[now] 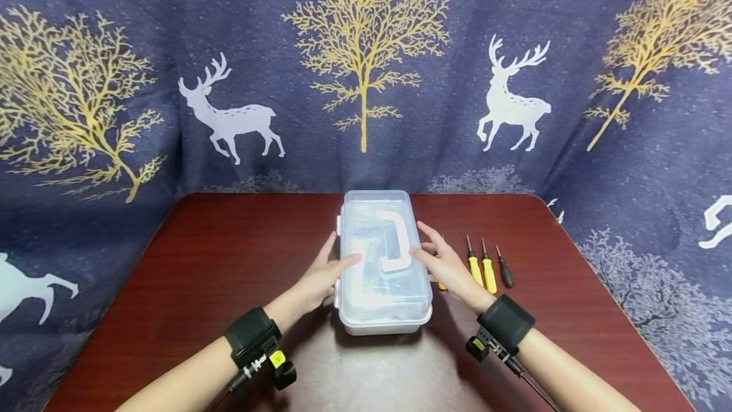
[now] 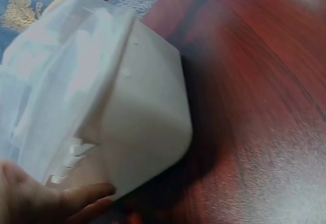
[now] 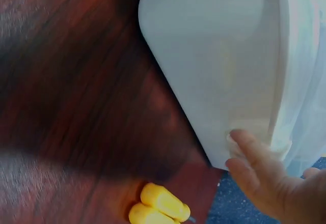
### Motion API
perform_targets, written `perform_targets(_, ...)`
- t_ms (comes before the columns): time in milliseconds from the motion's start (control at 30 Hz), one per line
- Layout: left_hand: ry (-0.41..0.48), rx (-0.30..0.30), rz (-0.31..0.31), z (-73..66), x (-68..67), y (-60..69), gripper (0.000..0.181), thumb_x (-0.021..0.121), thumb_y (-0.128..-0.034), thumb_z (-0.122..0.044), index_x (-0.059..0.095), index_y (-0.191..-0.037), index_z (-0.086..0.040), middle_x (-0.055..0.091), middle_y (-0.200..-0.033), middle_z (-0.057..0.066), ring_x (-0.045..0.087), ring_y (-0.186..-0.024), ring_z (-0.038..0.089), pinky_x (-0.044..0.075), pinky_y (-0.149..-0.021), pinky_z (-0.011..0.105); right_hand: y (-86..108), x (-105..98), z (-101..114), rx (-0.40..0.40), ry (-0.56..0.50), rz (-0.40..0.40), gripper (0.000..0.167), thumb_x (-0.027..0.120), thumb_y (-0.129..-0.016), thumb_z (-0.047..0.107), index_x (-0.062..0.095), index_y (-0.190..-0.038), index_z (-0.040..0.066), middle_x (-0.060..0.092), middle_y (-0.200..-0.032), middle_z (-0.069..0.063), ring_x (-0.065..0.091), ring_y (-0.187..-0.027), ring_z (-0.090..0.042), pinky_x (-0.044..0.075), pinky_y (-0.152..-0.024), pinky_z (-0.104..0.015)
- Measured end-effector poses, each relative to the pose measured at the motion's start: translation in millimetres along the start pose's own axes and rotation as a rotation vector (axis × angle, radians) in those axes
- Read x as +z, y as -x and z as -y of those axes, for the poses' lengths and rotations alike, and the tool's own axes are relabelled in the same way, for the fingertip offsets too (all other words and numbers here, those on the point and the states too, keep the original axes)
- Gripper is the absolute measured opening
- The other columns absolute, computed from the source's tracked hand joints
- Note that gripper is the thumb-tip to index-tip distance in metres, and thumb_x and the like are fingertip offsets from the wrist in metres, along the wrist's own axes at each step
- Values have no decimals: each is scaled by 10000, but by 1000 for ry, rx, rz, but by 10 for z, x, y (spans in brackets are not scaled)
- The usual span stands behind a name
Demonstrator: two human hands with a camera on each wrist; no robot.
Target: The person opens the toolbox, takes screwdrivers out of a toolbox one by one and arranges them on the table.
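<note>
A white plastic storage box with a clear lid and a white carrying handle stands lengthwise on the table. My left hand holds its left side, thumb over the lid's edge and fingers down along the wall, near a white latch. On the opposite side my right hand grips the box, its thumb on the lid by the handle and its fingertips against the side wall. The lid is down on the box. What lies inside cannot be made out.
Right of the box lie two yellow-handled screwdrivers and a black-handled screwdriver. Another yellow handle is partly hidden by the right hand. A dark curtain with deer and trees hangs behind the red-brown table.
</note>
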State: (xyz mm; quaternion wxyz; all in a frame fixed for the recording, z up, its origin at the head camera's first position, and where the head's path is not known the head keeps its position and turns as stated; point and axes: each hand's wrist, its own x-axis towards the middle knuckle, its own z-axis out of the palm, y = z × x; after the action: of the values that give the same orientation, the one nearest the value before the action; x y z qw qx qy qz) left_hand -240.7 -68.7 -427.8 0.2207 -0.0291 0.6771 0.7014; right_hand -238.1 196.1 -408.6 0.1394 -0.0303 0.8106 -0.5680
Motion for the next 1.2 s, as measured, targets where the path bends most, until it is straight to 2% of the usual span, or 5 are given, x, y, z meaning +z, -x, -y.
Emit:
perform_targets(233,-8,53,-16,56,17,-42,791,640,-906,-241,167,-1538,-286,508,-1362,272,653,-921,173,578,-771,383,-5,31,-22,5,-53,-20,613,531,-970,354,244,-1511,331,397,-1431,-230,532,-1250,-381,568,-857,-452)
perform_targets(467,-25,34,-8,36,43,-50,805,660,-889,-267,180,-1532,-332,523,-1361,255,505,-581,57,441,-545,225,27,-4,-27,0,-94,-14,626,545,-968,323,244,-1517,320,389,-1429,-239,520,-1263,-386,564,-868,-453)
perform_targets(667,-21,45,-23,52,15,-34,813,662,-887,-276,175,-1536,-308,511,-1374,263,636,-807,124,540,-670,288,-6,28,1,23,-116,-25,617,571,-952,306,287,-1497,346,421,-1412,-233,592,-1183,-336,573,-842,-446)
perform_targets(867,-19,46,-19,41,15,-23,820,658,-885,-258,163,-1537,-316,528,-1364,250,588,-657,88,461,-559,241,-13,37,12,20,-97,-45,621,581,-946,306,296,-1497,338,444,-1409,-239,629,-1125,-323,579,-813,-453)
perform_targets(1200,-26,45,-27,28,17,-10,794,651,-895,-254,182,-1535,-304,504,-1385,268,664,-887,174,575,-733,351,-10,55,-2,11,-101,-56,623,587,-944,308,304,-1499,316,467,-1386,-246,659,-1060,-301,583,-791,-454)
